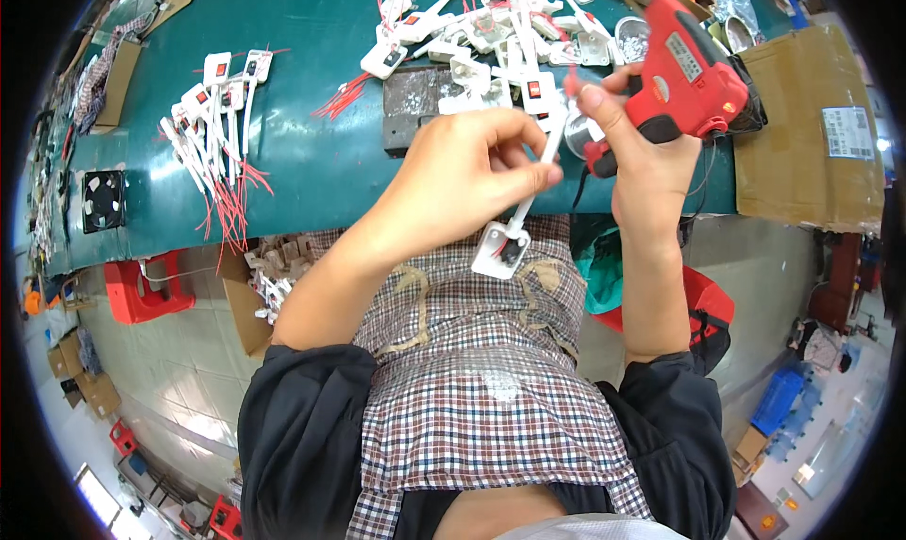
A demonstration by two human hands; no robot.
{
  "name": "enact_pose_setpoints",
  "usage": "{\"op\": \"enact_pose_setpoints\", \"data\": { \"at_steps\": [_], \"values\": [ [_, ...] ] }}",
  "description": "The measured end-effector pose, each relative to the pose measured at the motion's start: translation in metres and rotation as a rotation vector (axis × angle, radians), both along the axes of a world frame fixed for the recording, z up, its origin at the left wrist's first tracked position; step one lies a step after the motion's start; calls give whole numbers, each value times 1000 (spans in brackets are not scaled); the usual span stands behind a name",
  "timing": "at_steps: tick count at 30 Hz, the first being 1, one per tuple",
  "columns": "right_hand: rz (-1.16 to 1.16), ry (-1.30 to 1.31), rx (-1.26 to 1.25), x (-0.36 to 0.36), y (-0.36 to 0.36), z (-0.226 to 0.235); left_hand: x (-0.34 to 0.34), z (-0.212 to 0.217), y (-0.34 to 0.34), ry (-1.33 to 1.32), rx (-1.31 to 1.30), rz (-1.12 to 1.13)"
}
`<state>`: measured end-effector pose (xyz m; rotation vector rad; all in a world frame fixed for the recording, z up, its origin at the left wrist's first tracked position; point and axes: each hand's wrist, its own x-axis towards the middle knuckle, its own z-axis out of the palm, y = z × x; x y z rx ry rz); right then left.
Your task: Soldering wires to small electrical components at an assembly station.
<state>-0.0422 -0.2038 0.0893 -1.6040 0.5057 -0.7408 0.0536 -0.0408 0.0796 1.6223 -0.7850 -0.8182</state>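
My left hand (472,172) pinches the slim white stem (538,177) of a plastic part between thumb and fingers. At its lower end, over my lap, is a small square white housing (500,251) with a dark piece inside; a rocker switch unit (537,92) lies near the upper end. My right hand (646,158) grips a red pistol-shaped power tool (689,77), its thumb stretched toward the stem. The fingers behind the tool are partly hidden. A blurred red bit shows by the thumb tip; I cannot make it out.
More white switch units with red wires (222,115) lie at the left. A heap of white parts (491,25) covers the far middle, beside a dark metal block (411,101). A cardboard box (802,125) stands right; a red stool (146,285) is below the table (311,162).
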Motion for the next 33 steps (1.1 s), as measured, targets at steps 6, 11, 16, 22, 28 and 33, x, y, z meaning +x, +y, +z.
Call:
{"op": "enact_pose_setpoints", "data": {
  "at_steps": [6, 11, 16, 22, 28, 33],
  "values": [
    [85, 69, -66, -31, 26, -6, 20, -11, -3, 13, -41, 255],
    [161, 81, -319, -45, 55, -48, 18, -23, -2, -133, -81, 409],
    [89, 15, -476, -34, 67, -59, -5, -6, -2, -380, -25, 519],
    [43, 46, -656, -26, 69, -64, -13, -7, 1, -532, -10, 576],
    [-34, 19, -648, -20, 77, -69, -15, -15, 2, -569, 7, 599],
    [-9, -23, -684, -22, 78, -72, -10, -22, 4, -538, 15, 609]
  ]
}}
